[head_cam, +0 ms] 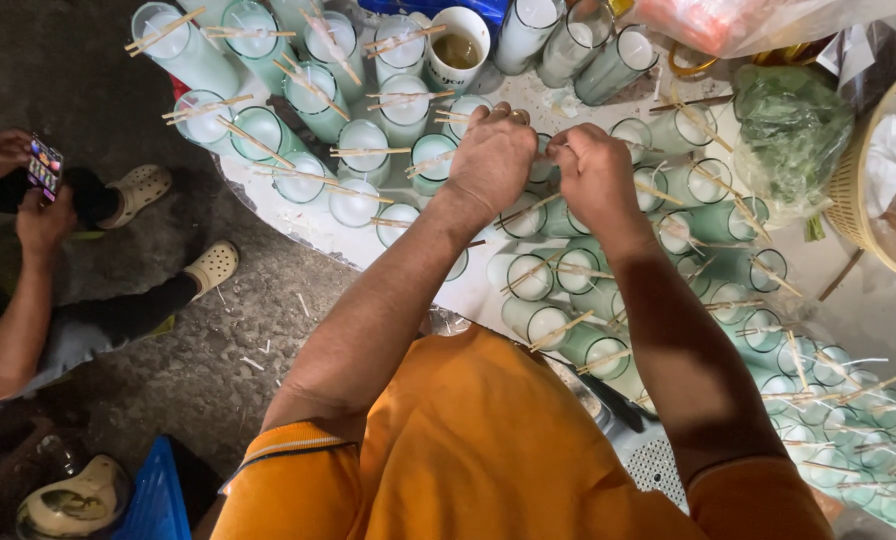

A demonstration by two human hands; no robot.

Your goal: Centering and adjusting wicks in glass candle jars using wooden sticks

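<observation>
Already most glass candle jars [353,203] on the table [473,290] hold wax and stick-propped wicks. Left hand [492,158] and right hand [590,170] close, apparently pinching one wick stick [546,158] between them.

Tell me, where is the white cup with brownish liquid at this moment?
In the head view, the white cup stands at the top centre of the table, among the glass jars, just beyond the left hand.

Rough grey concrete floor [218,350], white worktable [468,290] — woven basket [858,190] at right, blue crate [158,500] below
</observation>
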